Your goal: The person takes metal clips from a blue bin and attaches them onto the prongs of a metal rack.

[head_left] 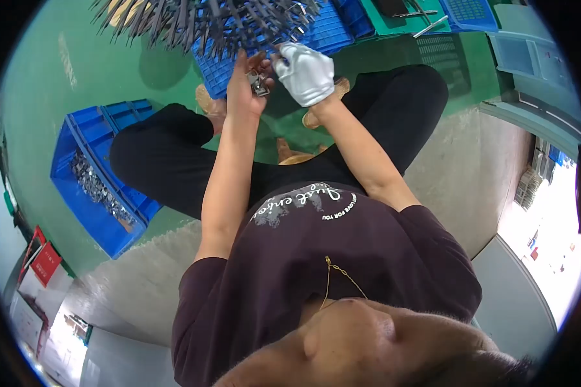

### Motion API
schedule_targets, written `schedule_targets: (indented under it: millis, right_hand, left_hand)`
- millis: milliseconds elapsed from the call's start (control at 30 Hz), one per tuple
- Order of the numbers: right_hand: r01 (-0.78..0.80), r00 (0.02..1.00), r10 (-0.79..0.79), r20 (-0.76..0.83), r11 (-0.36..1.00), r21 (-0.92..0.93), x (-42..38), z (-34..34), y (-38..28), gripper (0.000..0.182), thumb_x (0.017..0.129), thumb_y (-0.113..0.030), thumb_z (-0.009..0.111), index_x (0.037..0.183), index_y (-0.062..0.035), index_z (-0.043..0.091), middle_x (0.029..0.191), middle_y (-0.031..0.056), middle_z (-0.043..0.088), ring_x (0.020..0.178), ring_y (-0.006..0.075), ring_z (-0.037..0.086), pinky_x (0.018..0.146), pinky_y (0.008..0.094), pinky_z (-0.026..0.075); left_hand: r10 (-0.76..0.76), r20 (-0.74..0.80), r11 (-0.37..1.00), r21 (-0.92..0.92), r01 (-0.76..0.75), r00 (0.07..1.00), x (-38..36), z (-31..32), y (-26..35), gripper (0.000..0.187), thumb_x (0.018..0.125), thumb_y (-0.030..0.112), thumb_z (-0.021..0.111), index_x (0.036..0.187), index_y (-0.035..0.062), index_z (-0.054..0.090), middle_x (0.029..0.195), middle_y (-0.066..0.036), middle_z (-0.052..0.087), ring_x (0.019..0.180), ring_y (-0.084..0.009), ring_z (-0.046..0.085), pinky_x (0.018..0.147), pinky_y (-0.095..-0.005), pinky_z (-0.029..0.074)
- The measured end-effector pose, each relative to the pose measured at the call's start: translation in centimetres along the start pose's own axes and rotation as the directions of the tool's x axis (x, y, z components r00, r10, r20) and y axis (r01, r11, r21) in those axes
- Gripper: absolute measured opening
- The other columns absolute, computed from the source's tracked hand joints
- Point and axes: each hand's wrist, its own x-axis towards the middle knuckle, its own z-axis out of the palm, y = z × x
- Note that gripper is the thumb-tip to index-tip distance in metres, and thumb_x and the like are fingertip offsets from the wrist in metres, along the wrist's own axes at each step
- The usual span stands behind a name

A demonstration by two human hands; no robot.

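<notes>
My left hand (pixel 242 87) is bare, with its fingers curled around a few small metal parts (pixel 258 84) that look like bent clips or brackets. My right hand (pixel 306 72) wears a white glove with bare fingertips. Its thumb and fingers are drawn together beside the left fingers; whatever they pinch is hidden. Just beyond both hands a dense cluster of dark, thin rods or strips (pixel 206 26) fans outward. Blue plastic crates (pixel 216 74) stand beneath and behind this cluster.
At the left, a blue bin (pixel 100 226) contains many small metal pieces (pixel 100 187). A green surface (pixel 400 26) with dark and metal tools lies at the top right, by a blue basket (pixel 468 14). My knees flank the work area above the green floor (pixel 168 68).
</notes>
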Motion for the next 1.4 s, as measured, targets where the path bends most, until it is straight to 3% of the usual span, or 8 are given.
schedule_targets:
  millis: [167, 267, 633, 800, 933, 1067, 1200, 1400]
  right_hand:
    - [0.102, 0.995, -0.102, -0.002, 0.99, 0.093, -1.8, -1.9, -0.6, 0.01, 0.079, -0.017, 0.07, 0.085, -0.0096, 0.072, 0.081, 0.0082, 0.07, 0.071, 0.0262, 0.068, 0.063, 0.0344, 0.054]
    - [0.128, 0.987, -0.149, 0.057, 0.952, 0.28, -2.7, -2.1, -1.5, 0.013, 0.077, -0.018, 0.071, 0.087, -0.0095, 0.071, 0.087, 0.0062, 0.068, 0.078, 0.0257, 0.067, 0.068, 0.0354, 0.054]
    - [0.165, 0.875, -0.205, 0.439, 0.978, 0.128, -1.2, -2.6, -0.8, 0.027, 0.077, -0.021, 0.068, 0.102, -0.0094, 0.07, 0.103, 0.008, 0.061, 0.084, 0.0287, 0.066, 0.069, 0.0424, 0.052]
    - [-0.302, 0.779, -0.055, 0.624, 0.84, 0.451, -0.4, -2.3, 1.4, 0.03, 0.075, -0.025, 0.073, 0.095, -0.0025, 0.069, 0.083, 0.0161, 0.068, 0.075, 0.0299, 0.066, 0.07, 0.0347, 0.051]
    - [-0.144, 0.752, -0.119, 0.648, 0.93, 0.338, 0.3, -3.3, 0.7, 0.029, 0.078, -0.025, 0.075, 0.093, -0.0017, 0.07, 0.08, 0.0108, 0.07, 0.071, 0.021, 0.067, 0.069, 0.0332, 0.052]
    - [-0.326, 0.889, 0.074, 0.452, 0.795, 0.512, -1.0, -1.9, 0.4, 0.032, 0.076, -0.027, 0.077, 0.092, -0.0007, 0.07, 0.081, 0.0128, 0.072, 0.072, 0.0222, 0.069, 0.068, 0.031, 0.053]
    - [-0.259, 0.938, 0.146, 0.315, 0.897, 0.357, -1.8, -1.3, -0.4, 0.025, 0.078, -0.026, 0.074, 0.088, -0.0033, 0.07, 0.069, 0.0115, 0.068, 0.063, 0.0255, 0.067, 0.065, 0.0335, 0.053]
    - [-0.168, 0.969, 0.13, 0.21, 0.97, 0.174, -0.6, -0.7, -1.3, 0.02, 0.077, -0.026, 0.068, 0.077, -0.0067, 0.068, 0.07, 0.0123, 0.067, 0.064, 0.0302, 0.066, 0.061, 0.0377, 0.052]
  left_hand:
    - [-0.076, -0.106, 0.994, -0.084, 0.067, 0.991, -2.7, 0.8, 0.2, 0.042, 0.1, 0.04, 0.049, 0.108, 0.0004, 0.061, 0.09, -0.01, 0.066, 0.079, -0.0224, 0.068, 0.062, -0.0316, 0.059]
    - [-0.141, 0.103, 0.986, -0.071, 0.149, 0.985, -2.3, -1.6, 0.4, 0.043, 0.1, 0.04, 0.048, 0.109, -0.0002, 0.061, 0.094, -0.012, 0.067, 0.079, -0.024, 0.068, 0.063, -0.031, 0.059]
    - [-0.214, 0.192, 0.975, 0.098, 0.199, 0.958, -2.4, -2.2, 0.6, 0.037, 0.099, 0.031, 0.05, 0.117, -0.0004, 0.06, 0.098, -0.009, 0.068, 0.079, -0.0211, 0.069, 0.06, -0.0315, 0.058]
    - [-0.064, -0.026, 0.913, 0.402, 0.069, 0.998, -5.6, -0.3, 1.5, 0.032, 0.095, 0.027, 0.059, 0.115, 0.0027, 0.066, 0.092, -0.004, 0.068, 0.071, -0.0121, 0.064, 0.055, -0.0235, 0.049]
    - [0.073, 0.005, 0.791, 0.609, -0.061, 0.997, -6.5, 0.3, 1.6, 0.026, 0.087, 0.018, 0.071, 0.109, 0.0042, 0.07, 0.085, -0.001, 0.068, 0.065, -0.0069, 0.059, 0.053, -0.0208, 0.042]
    - [0.169, -0.052, 0.833, 0.541, -0.115, 0.984, -5.5, -0.2, 1.5, 0.026, 0.083, 0.017, 0.076, 0.103, 0.0018, 0.07, 0.083, -0.003, 0.069, 0.066, -0.007, 0.059, 0.053, -0.0217, 0.043]
    - [0.2, -0.13, 0.912, 0.386, -0.136, 0.971, -4.7, 0.1, 1.4, 0.021, 0.085, 0.018, 0.075, 0.097, 0.0021, 0.069, 0.086, -0.004, 0.07, 0.068, -0.0082, 0.06, 0.053, -0.0225, 0.043]
    - [0.169, -0.229, 0.839, 0.543, -0.018, 0.959, -4.0, 2.5, 3.2, 0.025, 0.083, 0.022, 0.077, 0.097, 0.0042, 0.068, 0.09, -0.005, 0.069, 0.067, -0.0085, 0.058, 0.051, -0.0224, 0.04]
